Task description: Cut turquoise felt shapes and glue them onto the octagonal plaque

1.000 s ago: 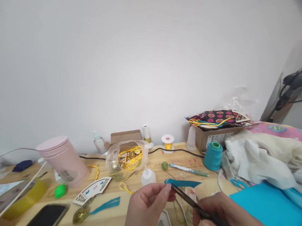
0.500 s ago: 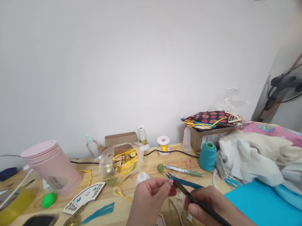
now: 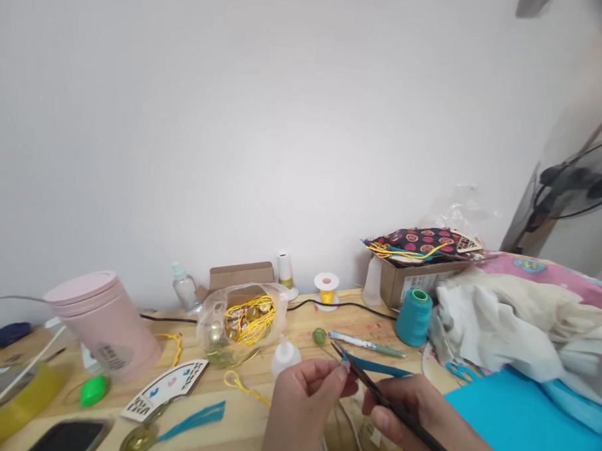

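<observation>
**Tight work over the desk [image 3: 243,416]!**

At left, a pink lidded tumbler [image 3: 102,326] is seen. Front and centre, the left hand [image 3: 308,400] is set in a narrow pinch, the right hand [image 3: 425,402] is wrapped around long black tweezers [image 3: 406,417], and by the left, one end of a teal strip [image 3: 382,367] is held, its length stretched rightward behind the tweezers.

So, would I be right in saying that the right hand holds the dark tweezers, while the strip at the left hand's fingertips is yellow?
Not quite: the strip at the fingertips of the left hand is blue, not yellow, as the head view shows. The right hand does hold the dark tweezers.
</observation>
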Demonstrator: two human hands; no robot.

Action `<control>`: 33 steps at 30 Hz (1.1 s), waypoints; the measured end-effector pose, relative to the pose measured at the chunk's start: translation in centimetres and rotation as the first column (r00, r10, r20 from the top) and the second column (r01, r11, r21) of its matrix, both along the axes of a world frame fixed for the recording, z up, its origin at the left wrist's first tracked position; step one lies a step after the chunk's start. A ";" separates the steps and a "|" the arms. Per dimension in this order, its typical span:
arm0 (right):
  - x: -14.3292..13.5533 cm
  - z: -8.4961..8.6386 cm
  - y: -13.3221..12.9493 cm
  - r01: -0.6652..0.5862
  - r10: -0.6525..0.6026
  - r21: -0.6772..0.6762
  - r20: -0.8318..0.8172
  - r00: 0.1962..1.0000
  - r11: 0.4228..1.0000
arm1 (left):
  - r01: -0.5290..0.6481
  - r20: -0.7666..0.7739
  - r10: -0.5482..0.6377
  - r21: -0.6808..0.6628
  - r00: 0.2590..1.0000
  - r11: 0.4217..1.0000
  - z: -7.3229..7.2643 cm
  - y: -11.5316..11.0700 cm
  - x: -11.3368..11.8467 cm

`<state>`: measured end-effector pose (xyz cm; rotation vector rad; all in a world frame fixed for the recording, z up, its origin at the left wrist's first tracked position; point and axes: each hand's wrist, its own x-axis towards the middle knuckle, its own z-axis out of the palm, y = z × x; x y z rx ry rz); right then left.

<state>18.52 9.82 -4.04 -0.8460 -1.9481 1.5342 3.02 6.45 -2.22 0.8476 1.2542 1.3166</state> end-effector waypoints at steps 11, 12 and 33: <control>0.1 -0.3 0.2 -0.026 0.026 0.053 -0.005 1.000 0.998 | -0.013 0.021 0.013 -0.008 1.000 1.000 0.1 -0.1 0.3; 0.1 -0.3 0.2 -0.026 0.026 0.050 -0.004 1.000 0.998 | -0.005 0.020 0.005 -0.006 1.000 1.000 0.0 -0.1 0.3; 0.8 0.4 0.2 -0.123 0.120 0.051 0.056 0.991 0.991 | 0.084 -0.090 -0.084 -0.007 0.992 0.996 0.9 -0.9 -0.5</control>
